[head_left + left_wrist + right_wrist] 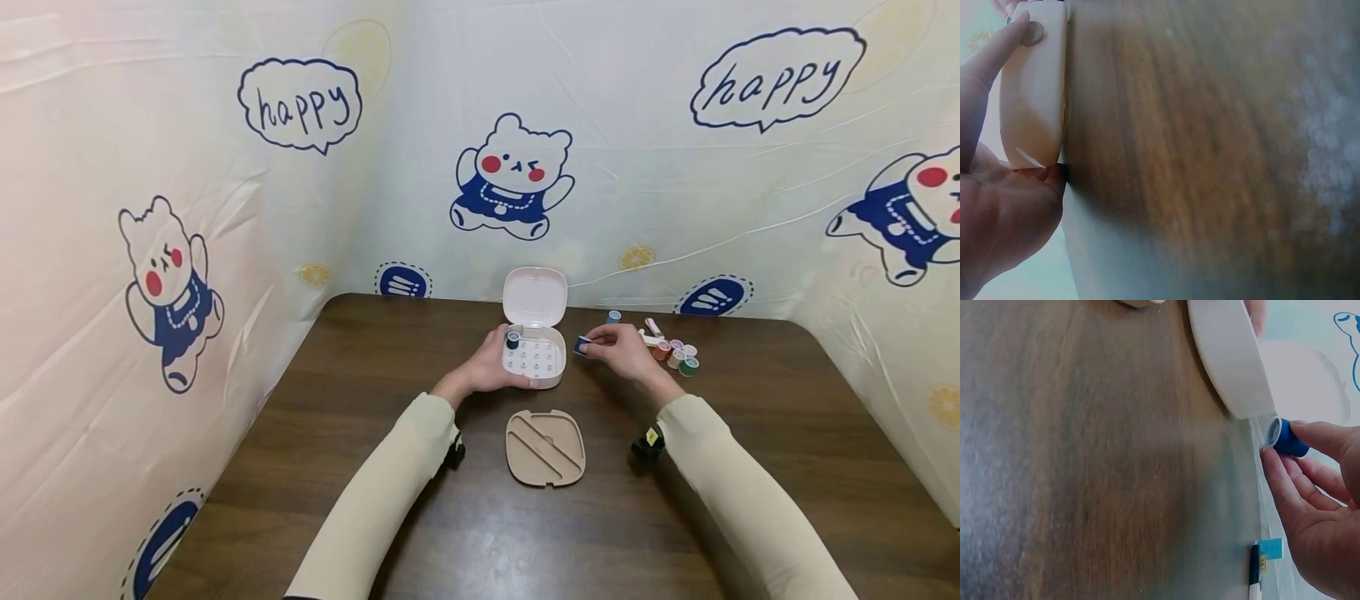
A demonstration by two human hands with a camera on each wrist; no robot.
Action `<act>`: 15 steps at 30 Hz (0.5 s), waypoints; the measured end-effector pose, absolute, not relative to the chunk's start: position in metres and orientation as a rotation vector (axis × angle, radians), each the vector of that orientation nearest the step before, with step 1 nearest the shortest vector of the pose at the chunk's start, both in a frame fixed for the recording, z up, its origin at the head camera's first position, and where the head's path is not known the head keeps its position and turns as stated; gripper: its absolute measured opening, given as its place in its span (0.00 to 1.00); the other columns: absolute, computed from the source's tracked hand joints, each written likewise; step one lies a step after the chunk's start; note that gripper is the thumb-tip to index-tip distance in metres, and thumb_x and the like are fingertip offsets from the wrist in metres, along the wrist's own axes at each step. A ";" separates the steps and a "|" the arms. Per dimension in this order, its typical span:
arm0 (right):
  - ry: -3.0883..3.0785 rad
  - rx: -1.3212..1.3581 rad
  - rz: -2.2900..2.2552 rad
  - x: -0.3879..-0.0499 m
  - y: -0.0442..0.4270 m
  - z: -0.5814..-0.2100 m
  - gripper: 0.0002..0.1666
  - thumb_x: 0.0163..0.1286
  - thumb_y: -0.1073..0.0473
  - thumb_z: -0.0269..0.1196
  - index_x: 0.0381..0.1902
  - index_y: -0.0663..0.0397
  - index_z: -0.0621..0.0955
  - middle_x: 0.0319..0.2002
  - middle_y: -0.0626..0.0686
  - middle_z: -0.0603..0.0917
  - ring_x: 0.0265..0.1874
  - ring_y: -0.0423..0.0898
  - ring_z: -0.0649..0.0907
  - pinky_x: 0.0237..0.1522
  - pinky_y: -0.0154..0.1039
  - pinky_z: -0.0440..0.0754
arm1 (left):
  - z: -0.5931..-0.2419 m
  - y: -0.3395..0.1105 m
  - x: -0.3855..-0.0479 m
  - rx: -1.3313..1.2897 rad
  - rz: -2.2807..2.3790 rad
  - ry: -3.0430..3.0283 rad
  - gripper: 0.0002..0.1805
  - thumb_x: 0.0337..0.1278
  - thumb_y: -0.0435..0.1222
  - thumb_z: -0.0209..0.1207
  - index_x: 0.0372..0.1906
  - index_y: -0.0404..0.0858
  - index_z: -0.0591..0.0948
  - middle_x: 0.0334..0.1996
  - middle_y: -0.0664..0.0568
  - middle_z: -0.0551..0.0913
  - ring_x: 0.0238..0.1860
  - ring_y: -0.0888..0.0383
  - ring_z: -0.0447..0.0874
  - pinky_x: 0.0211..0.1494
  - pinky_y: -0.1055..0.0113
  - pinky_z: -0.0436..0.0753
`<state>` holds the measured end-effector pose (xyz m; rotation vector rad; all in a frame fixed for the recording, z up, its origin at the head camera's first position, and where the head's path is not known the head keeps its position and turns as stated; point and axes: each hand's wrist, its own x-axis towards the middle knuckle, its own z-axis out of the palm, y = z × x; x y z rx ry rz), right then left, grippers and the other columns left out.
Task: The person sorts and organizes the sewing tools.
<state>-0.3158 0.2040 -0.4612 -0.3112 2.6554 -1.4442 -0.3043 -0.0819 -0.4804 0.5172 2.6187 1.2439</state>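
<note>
A white sewing box (555, 377) stands on the table with its rounded lid (536, 292) raised at the back. Inside it are rows of small pegs, and a dark green thread spool (513, 340) sits at the back left corner. My left hand (486, 365) grips the box from its left side, the thumb lying along the front wall near a round button (1032, 34). Just right of the box, my right hand (622, 350) pinches a blue thread spool (1291, 437) between thumb and fingertips, off the table and tilted.
Several thread spools (662, 350) in various colours are grouped to the right, partly behind my right hand. A light blue spool (613, 317) stands farther back. In front of the box lies a beige divided tray (546, 468). Printed cloth (420, 167) surrounds the table (360, 400).
</note>
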 end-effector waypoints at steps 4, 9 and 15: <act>2.654 -0.333 -1.447 -0.315 0.200 -0.461 0.19 0.70 0.59 0.69 0.51 0.70 0.83 0.43 0.63 0.88 0.35 0.42 0.84 0.39 0.32 0.81 | -0.480 -0.082 -0.303 0.513 1.254 2.614 0.66 0.39 0.49 0.81 0.79 0.35 0.51 0.70 0.38 0.61 0.67 0.46 0.66 0.73 0.53 0.65; 2.599 -0.348 -1.487 -0.312 0.194 -0.457 0.21 0.71 0.59 0.69 0.53 0.72 0.82 0.44 0.65 0.87 0.38 0.51 0.87 0.46 0.45 0.84 | -0.480 -0.081 -0.303 0.504 1.252 2.606 0.67 0.39 0.50 0.81 0.79 0.36 0.51 0.70 0.38 0.61 0.67 0.46 0.66 0.73 0.53 0.65; 2.513 -0.322 -1.550 -0.305 0.188 -0.444 0.20 0.72 0.65 0.66 0.54 0.78 0.79 0.44 0.70 0.86 0.46 0.68 0.85 0.55 0.62 0.79 | -0.480 -0.082 -0.303 0.489 1.233 2.614 0.67 0.39 0.51 0.81 0.79 0.37 0.50 0.70 0.38 0.61 0.66 0.46 0.66 0.72 0.53 0.66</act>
